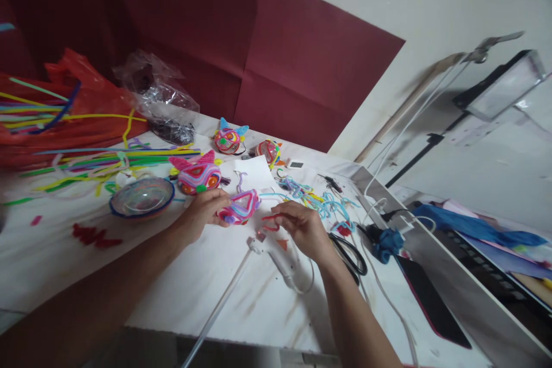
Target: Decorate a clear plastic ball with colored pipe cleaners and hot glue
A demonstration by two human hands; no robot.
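Note:
My left hand (210,207) is closed around a small pink and purple craft piece (240,207) made of coiled pipe cleaners, with a clear part in its side. A bent red pipe cleaner (271,222) is pinched between the fingers of my right hand (302,227), just right of the craft piece and apart from it. Below the hands a white glue gun (282,261) lies on the table, a clear glue stick (218,307) reaching from it toward the front edge. Behind my left hand sits a pink animal head with pointed ears (198,175).
Two more decorated heads, one blue-eared (229,138), stand at the back. A blue-rimmed bowl (142,198), red scraps (95,237) and many pipe cleaners (129,155) lie left. Black-handled scissors (351,256), blue pipe-cleaner pieces (330,207), cables and a phone (431,299) are right.

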